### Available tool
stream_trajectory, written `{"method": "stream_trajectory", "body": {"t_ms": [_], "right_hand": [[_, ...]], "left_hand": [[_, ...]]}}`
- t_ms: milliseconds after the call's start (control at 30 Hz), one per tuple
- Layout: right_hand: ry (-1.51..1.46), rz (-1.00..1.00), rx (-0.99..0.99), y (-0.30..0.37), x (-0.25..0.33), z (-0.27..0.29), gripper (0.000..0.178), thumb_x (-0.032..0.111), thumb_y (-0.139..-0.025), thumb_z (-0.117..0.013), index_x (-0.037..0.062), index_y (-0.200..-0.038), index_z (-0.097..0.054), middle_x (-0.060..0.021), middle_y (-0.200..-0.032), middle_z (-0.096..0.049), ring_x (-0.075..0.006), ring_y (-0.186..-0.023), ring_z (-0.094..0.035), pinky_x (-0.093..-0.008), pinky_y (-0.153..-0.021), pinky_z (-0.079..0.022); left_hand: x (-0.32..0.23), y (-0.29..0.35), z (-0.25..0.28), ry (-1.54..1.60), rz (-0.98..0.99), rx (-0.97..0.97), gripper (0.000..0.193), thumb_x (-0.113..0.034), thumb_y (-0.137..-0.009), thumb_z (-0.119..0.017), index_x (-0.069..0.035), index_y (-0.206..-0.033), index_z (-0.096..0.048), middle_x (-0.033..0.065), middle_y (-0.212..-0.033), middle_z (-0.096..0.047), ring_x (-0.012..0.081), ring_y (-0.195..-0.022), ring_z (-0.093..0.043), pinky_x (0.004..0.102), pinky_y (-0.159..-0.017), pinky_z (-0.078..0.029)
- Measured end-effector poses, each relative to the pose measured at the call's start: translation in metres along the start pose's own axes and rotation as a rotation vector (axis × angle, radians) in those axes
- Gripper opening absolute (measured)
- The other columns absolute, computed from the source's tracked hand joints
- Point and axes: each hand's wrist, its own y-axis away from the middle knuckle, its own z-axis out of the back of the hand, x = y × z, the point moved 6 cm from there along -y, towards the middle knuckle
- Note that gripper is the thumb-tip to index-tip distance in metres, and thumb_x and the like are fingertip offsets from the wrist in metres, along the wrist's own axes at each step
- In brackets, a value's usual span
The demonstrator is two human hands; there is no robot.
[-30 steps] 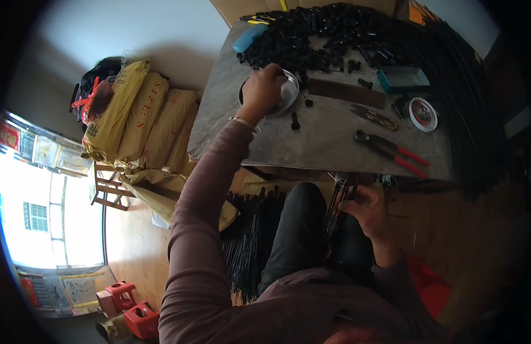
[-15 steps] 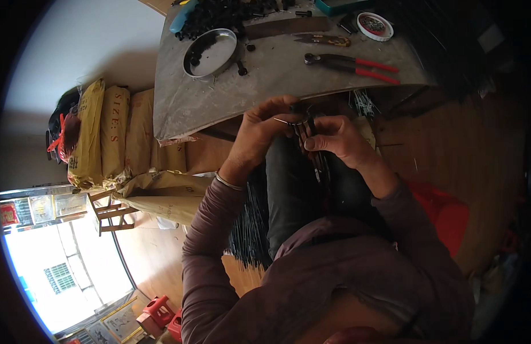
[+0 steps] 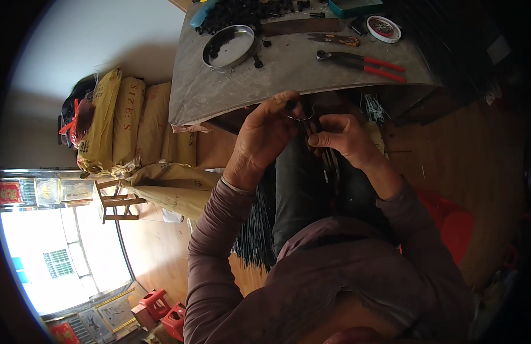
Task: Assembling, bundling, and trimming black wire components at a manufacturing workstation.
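Note:
My left hand is raised just off the table's front edge, palm partly turned up. Its thumb and fingers pinch a small black piece. A thin wire curves from that piece toward my other hand. Over my lap, my right hand is closed, thumb against fingers, on a bundle of thin dark rods. The rods hang down between my thighs and catch some light. Shadow under the table hides their upper ends, so I cannot tell how the wire meets them.
On the grey table lie red-handled pliers, a round metal dish, a white lid with small metal bits and a heap of black parts. Yellow sacks stand left. Dark rods stand beside my leg.
My left hand has turned, showing more palm, and has drawn slightly apart from the right. The wire now shows as a curve between them. The whole view has shifted a little.

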Motion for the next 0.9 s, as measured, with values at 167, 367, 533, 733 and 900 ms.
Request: {"method": "stream_trajectory", "body": {"t_ms": [167, 367, 533, 733, 900], "right_hand": [[0.045, -0.011, 0.004, -0.007, -0.003, -0.003, 0.015, 0.013, -0.083, -0.07, -0.0006, -0.089, -0.065, -0.0059, -0.078, -0.065, -0.0128, -0.071, -0.061, -0.0272, -0.066, -0.049], [0.046, -0.034, 0.006, -0.013, -0.007, -0.009, 0.014, 0.012, -0.083, -0.07, -0.0007, -0.087, -0.065, -0.0061, -0.077, -0.065, -0.0127, -0.069, -0.06, -0.0266, -0.065, -0.048], [0.075, -0.043, -0.014, -0.017, -0.009, -0.008, 0.014, 0.012, -0.083, -0.069, -0.0007, -0.087, -0.065, -0.0063, -0.077, -0.065, -0.0128, -0.069, -0.06, -0.0269, -0.065, -0.048], [0.06, -0.041, -0.016, -0.02, -0.01, -0.009, 0.014, 0.011, -0.082, -0.069, -0.0012, -0.087, -0.065, -0.0065, -0.077, -0.065, -0.0127, -0.07, -0.06, -0.027, -0.065, -0.048], [0.127, -0.052, -0.04, -0.018, -0.006, -0.008, 0.012, 0.01, -0.082, -0.068, -0.0009, -0.086, -0.066, -0.0066, -0.076, -0.065, -0.013, -0.069, -0.061, -0.0271, -0.065, -0.048]], "left_hand": [[0.0, 0.007, -0.003, -0.017, 0.006, -0.026, 0.03, -0.022, -0.089, -0.055, -0.002, -0.111, -0.059, 0.0049, -0.097, -0.059, 0.0178, -0.095, -0.055, 0.0349, -0.088, -0.043], [-0.004, 0.011, 0.002, -0.06, 0.011, -0.056, 0.03, -0.022, -0.089, -0.056, -0.002, -0.111, -0.06, 0.0053, -0.102, -0.061, 0.0188, -0.099, -0.056, 0.0364, -0.089, -0.043], [-0.005, 0.013, 0.011, -0.103, 0.008, -0.142, 0.03, -0.024, -0.09, -0.056, -0.003, -0.111, -0.06, 0.0053, -0.103, -0.061, 0.0192, -0.097, -0.057, 0.0365, -0.089, -0.043], [-0.007, 0.01, 0.011, -0.083, 0.011, -0.151, 0.031, -0.024, -0.09, -0.055, -0.002, -0.111, -0.06, 0.0052, -0.102, -0.061, 0.0181, -0.096, -0.057, 0.0352, -0.088, -0.043], [-0.004, 0.007, 0.016, -0.06, -0.015, -0.185, 0.022, -0.022, -0.092, -0.054, -0.004, -0.103, -0.059, 0.0036, -0.096, -0.061, 0.0162, -0.091, -0.058, 0.0337, -0.085, -0.045]]}}
